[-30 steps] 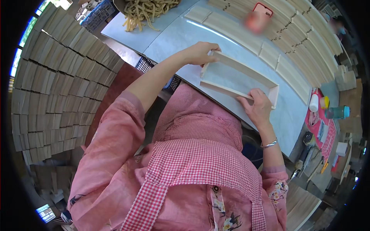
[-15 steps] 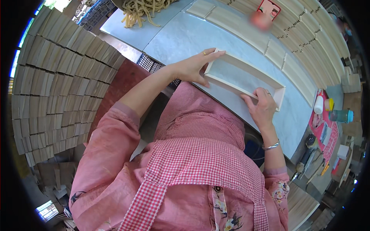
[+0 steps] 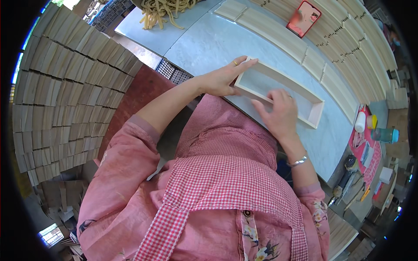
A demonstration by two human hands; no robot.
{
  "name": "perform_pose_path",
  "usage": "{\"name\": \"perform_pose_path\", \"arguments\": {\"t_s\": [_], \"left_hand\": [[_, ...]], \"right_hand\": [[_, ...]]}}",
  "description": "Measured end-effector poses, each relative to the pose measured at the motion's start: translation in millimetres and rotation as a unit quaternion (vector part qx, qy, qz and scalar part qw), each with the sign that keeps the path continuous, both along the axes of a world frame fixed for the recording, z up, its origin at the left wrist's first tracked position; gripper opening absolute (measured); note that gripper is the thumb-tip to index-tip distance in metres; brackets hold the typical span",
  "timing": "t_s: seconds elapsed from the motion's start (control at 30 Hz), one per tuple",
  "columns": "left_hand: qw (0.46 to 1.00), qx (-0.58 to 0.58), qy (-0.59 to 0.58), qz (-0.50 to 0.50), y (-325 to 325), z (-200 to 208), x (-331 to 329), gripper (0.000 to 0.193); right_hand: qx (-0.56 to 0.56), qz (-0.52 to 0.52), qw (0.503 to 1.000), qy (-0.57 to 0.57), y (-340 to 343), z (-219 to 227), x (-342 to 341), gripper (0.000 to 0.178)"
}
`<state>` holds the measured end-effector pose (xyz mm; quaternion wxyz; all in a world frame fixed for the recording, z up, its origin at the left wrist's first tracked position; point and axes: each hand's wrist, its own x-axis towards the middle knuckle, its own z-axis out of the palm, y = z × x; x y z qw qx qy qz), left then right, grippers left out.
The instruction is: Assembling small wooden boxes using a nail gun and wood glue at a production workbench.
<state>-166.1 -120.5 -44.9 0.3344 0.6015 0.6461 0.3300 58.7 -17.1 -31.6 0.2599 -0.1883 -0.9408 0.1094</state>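
A long, shallow rectangular frame of pale wood (image 3: 285,81) lies on the table near its front edge, with the grey-white tabletop showing inside it. My left hand (image 3: 223,79) is closed around the frame's left end, thumb and fingers on opposite sides of the corner. Over the near long side hovers or rests my right hand (image 3: 281,113), its thumb stretched apart from the curled fingers. The fingertips are smeared by motion, so contact with the wood cannot be made out.
Rows of pale wooden strips (image 3: 278,38) line the far side, a red-edged phone (image 3: 304,18) on them. Stacked wood pieces (image 3: 65,87) rise at left. Yellowish strips (image 3: 163,12) lie at far left. A teal-lidded bottle (image 3: 385,135) and tools (image 3: 346,178) sit at right.
My right hand has moved left along the near side, away from the right end, and its fingers have loosened. The left hand keeps hold of the frame.
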Motion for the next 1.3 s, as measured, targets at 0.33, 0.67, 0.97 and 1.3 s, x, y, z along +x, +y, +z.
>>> {"name": "perform_pose_path", "arguments": {"t_s": [0.33, 0.67, 0.97, 1.3], "left_hand": [[0.993, 0.119, -0.024, -0.012, 0.3, -24.6, -8.8, 0.107], [0.969, 0.061, -0.233, 0.052, -9.2, -17.2, -11.2, 0.083], [0.988, 0.02, -0.154, 0.017, 1.1, -21.2, -8.7, 0.044], [0.985, 0.04, -0.164, 0.016, -3.7, -25.2, -13.9, 0.064]], "right_hand": [[0.005, -0.022, 0.999, 0.023, -28.8, -13.1, -68.5, 0.027], [-0.095, 0.036, 0.995, -0.021, -21.3, 16.4, -75.1, 0.024], [-0.096, 0.177, 0.978, -0.044, 4.9, -17.7, -334.5, 0.023], [-0.142, 0.154, 0.952, -0.222, 12.3, -8.4, -359.0, 0.015]]}}
